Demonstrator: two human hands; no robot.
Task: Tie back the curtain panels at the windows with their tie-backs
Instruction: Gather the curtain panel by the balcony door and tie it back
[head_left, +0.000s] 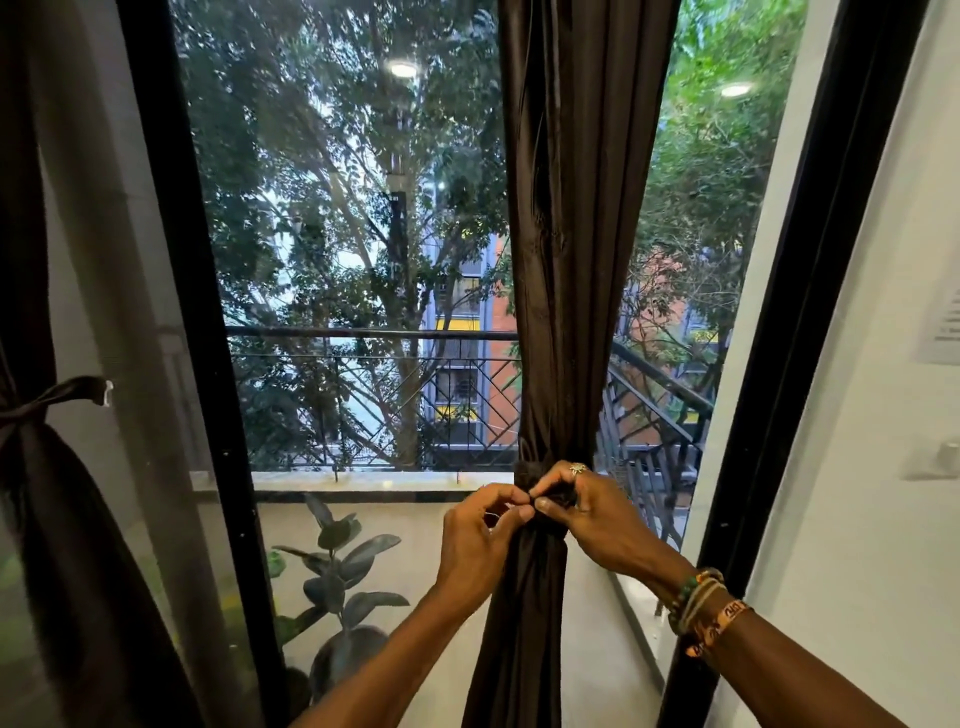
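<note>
Pinching the tie-back (525, 470) around the gathered curtain panel (566, 260) mid-window, I am clamping left hand (480, 535) and right hand (597, 514) on its ends, judging this soft, slippery fabric wants close grips.

centre curtain panel (566, 260): dark brown, hanging straight, bunched tight by matching tie-back (530, 470) wrapped round it; left panel (62, 519) at frame edge also cinched by left tie-back (57, 396)
</note>
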